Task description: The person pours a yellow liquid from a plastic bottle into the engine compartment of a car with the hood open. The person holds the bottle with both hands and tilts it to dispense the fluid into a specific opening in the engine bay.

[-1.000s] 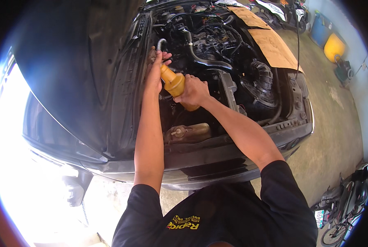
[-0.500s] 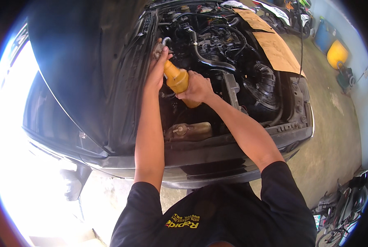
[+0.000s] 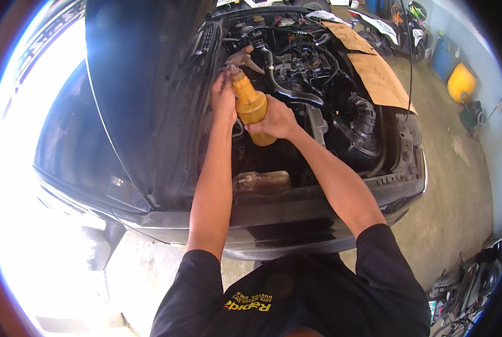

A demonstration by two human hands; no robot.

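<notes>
Right hand (image 3: pixel 280 118) wrapped round the body of the yellow bottle (image 3: pixel 252 106); left hand (image 3: pixel 223 98) curled at its neck, pinch or mere touch cannot be told. Risk, judged: if the right grip slips, the bottle could drop into the engine bay (image 3: pixel 296 160), perhaps spilling. Bottle held above the bay, tilted; neck points forward and slightly left, long axis running back to a base nearer the wearer, toward the tan tank (image 3: pixel 269 182).

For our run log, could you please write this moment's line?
right hand: grips yellow bottle; left hand: at its neck; below: engine bay
</notes>
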